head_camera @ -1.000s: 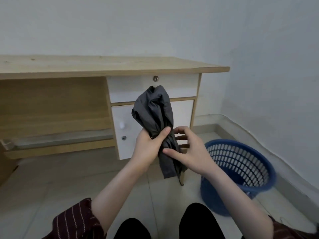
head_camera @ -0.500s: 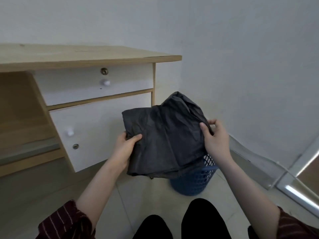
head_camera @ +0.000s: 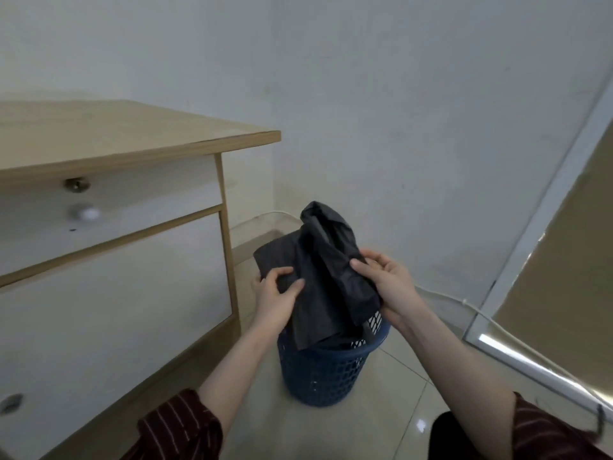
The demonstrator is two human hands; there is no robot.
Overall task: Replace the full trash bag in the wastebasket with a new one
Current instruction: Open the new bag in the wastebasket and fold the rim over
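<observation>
While both hands are working at chest height, the dark grey trash bag (head_camera: 318, 280) is hanging right over the mouth of the blue wastebasket (head_camera: 323, 370), its lower edge dipping just inside the rim. Its long axis is running roughly up and down, leaning a little, with a crumpled peak pointing up toward the wall and the loose flat end pointing down into the basket. The left hand (head_camera: 275, 300) is pinching the bag's left flap, thumb lying on the front of the plastic and the fingers (head_camera: 277, 275) curling over its upper edge. The right hand (head_camera: 386, 283) is gripping the bunched right fold, fingertips pressing into the front of the crease while the palm is sitting behind and beside it. So the bag is lying between the two hands, most of its body showing in front of the left palm and to the left of the right one. The wastebasket is standing on the pale tiled floor (head_camera: 391, 413), near the corner of the wooden desk (head_camera: 139, 141) with its white drawers (head_camera: 116, 280). Striped maroon sleeves (head_camera: 179, 426) are showing at the bottom, pushed up the forearms.
</observation>
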